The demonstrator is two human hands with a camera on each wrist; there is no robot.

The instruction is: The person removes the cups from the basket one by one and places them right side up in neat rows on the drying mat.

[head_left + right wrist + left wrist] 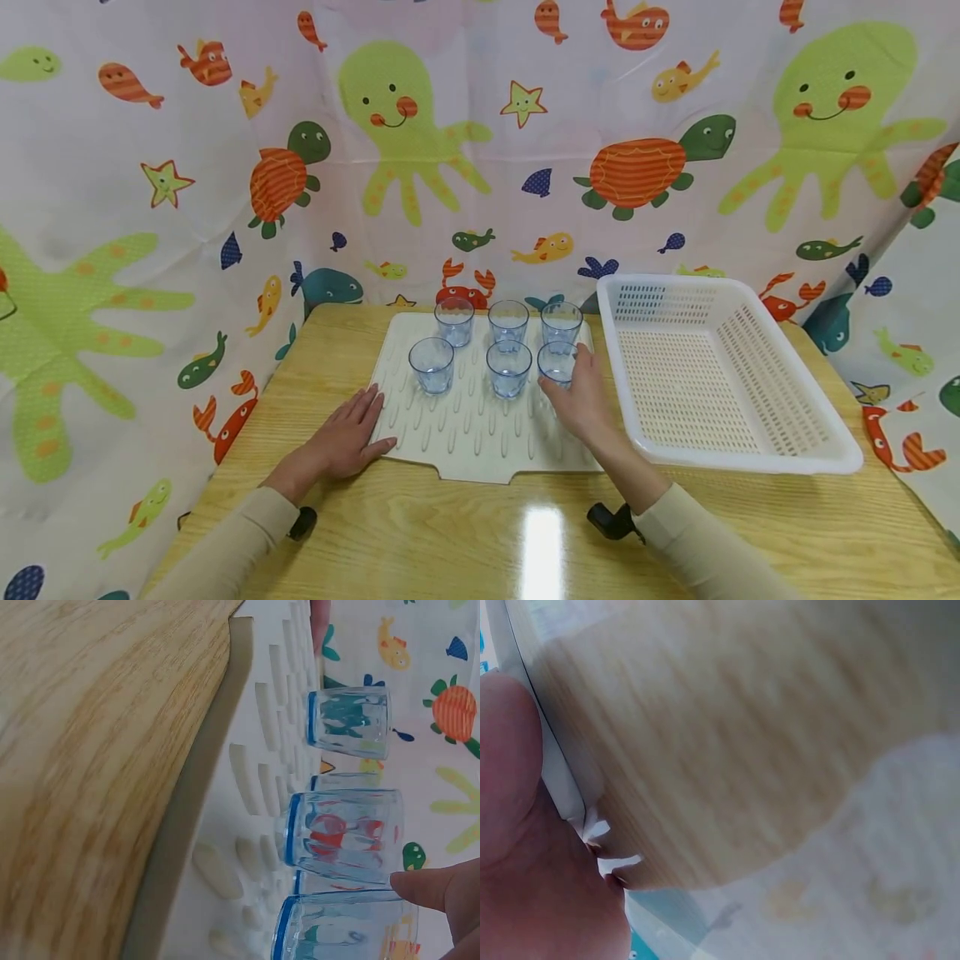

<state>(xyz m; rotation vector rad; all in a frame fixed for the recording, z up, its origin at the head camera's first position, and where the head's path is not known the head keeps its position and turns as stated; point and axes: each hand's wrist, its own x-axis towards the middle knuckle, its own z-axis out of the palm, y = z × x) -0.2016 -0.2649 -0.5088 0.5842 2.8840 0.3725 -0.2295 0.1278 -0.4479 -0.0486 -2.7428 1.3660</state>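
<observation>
Clear bluish glasses stand upright in two rows of three on a cream ribbed drying mat (480, 454). My right hand (581, 400) holds the front right glass (557, 360), thumb on its near left side and fingers round its right. In the right wrist view the thumb (424, 889) lies at the rim of that glass (337, 930), whose base is down on the mat. The front middle glass (508, 371) is just left of it. My left hand (347, 433) rests flat with fingers spread at the mat's left edge, holding nothing.
A white perforated plastic basket (626, 392) stands right of the mat, close beside my right forearm. All sit on a light wooden table (420, 533). A curtain (480, 242) with sea animals hangs behind and at both sides.
</observation>
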